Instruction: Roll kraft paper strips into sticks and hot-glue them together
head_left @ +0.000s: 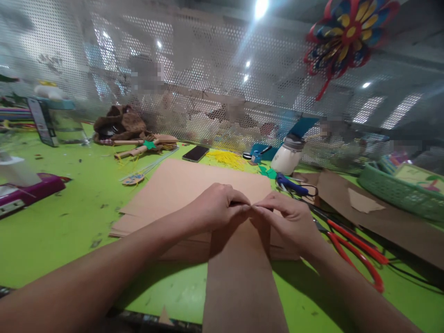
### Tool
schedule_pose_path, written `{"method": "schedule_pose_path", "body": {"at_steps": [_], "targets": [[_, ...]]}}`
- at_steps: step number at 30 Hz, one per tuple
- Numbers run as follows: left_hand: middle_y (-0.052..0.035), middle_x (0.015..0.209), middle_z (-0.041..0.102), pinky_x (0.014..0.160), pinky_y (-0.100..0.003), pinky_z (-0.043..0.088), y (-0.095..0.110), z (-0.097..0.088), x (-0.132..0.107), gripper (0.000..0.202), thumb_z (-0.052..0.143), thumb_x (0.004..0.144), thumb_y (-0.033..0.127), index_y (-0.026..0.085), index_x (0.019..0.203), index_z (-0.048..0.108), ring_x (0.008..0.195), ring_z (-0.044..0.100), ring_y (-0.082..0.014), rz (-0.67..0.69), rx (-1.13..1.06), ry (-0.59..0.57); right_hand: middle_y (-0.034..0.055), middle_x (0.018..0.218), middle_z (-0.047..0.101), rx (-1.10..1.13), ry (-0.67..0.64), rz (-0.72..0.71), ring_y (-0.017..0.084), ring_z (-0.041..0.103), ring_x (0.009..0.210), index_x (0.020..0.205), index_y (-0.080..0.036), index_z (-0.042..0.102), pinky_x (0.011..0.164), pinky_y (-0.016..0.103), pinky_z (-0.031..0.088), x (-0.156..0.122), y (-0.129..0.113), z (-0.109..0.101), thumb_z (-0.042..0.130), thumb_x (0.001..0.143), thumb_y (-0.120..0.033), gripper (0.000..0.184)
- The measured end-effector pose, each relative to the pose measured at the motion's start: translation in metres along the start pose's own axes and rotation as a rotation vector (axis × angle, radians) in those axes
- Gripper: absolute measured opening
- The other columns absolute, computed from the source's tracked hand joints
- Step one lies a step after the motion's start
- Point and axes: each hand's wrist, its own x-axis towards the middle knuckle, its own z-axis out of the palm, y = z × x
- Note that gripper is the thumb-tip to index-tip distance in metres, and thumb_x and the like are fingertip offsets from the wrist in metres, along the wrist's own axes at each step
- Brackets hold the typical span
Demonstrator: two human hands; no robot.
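A long strip of brown paper [243, 277] runs from the table's front edge up to my two hands. My left hand [222, 206] pinches its far end between thumb and fingertips. Right beside it, my right hand [286, 215] pinches the same end, and the fingertips of both hands nearly meet. The edge between the fingers is mostly hidden. Beneath the hands lies a stack of light brown paper sheets [183, 185]. Scissors with red handles [357, 249] lie just right of my right hand, near a blue-handled tool [291, 185] with a cord.
A white jar [287, 155], a phone [195, 153] and yellow shreds [227, 159] stand or lie behind the stack. At right are a green basket [398, 189] and dark brown sheets [388, 217]. A purple power strip [41, 189] sits at left. Perforated panels [208, 69] rise behind.
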Motion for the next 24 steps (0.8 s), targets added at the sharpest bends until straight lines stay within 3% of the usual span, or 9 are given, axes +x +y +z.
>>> {"method": "schedule_pose_path", "body": {"at_steps": [4, 10, 18, 24], "targets": [[-0.0033, 0.09, 0.069, 0.068, -0.02, 0.039, -0.006, -0.012, 0.001, 0.03, 0.046, 0.087, 0.031, 0.017, 0.102, 0.068, 0.078, 0.059, -0.0136, -0.056, -0.166, -0.19, 0.0035, 0.065, 0.062, 0.084, -0.037, 0.102, 0.016, 0.056, 0.063, 0.073, -0.017, 0.073, 0.056, 0.028, 0.042, 0.001, 0.004, -0.006, 0.063, 0.078, -0.024, 0.012], [-0.0005, 0.062, 0.058, 0.057, -0.021, 0.036, -0.009, -0.022, -0.002, 0.034, 0.043, 0.087, 0.034, 0.012, 0.074, 0.064, 0.056, 0.05, -0.0101, -0.155, -0.282, -0.363, 0.0031, 0.064, 0.059, 0.178, -0.096, 0.229, 0.016, 0.055, 0.063, 0.061, -0.017, 0.068, 0.057, 0.028, 0.043, 0.003, 0.004, -0.011, 0.064, 0.075, -0.029, 0.019], [0.0006, 0.059, 0.057, 0.053, -0.02, 0.031, -0.008, -0.016, 0.0, 0.031, 0.045, 0.085, 0.032, 0.012, 0.066, 0.06, 0.055, 0.047, -0.0093, -0.13, -0.185, -0.293, 0.0033, 0.063, 0.057, 0.161, -0.12, 0.258, 0.016, 0.053, 0.062, 0.061, -0.016, 0.068, 0.055, 0.028, 0.041, 0.003, 0.003, -0.01, 0.063, 0.075, -0.031, 0.021], [-0.0014, 0.069, 0.064, 0.055, -0.02, 0.031, -0.002, -0.014, -0.002, 0.029, 0.042, 0.086, 0.025, 0.015, 0.084, 0.068, 0.06, 0.049, -0.0102, -0.049, 0.018, -0.18, 0.0027, 0.064, 0.058, 0.161, -0.087, 0.279, 0.016, 0.052, 0.063, 0.066, -0.016, 0.07, 0.056, 0.027, 0.039, 0.003, 0.008, -0.009, 0.063, 0.075, -0.03, 0.018]]}}
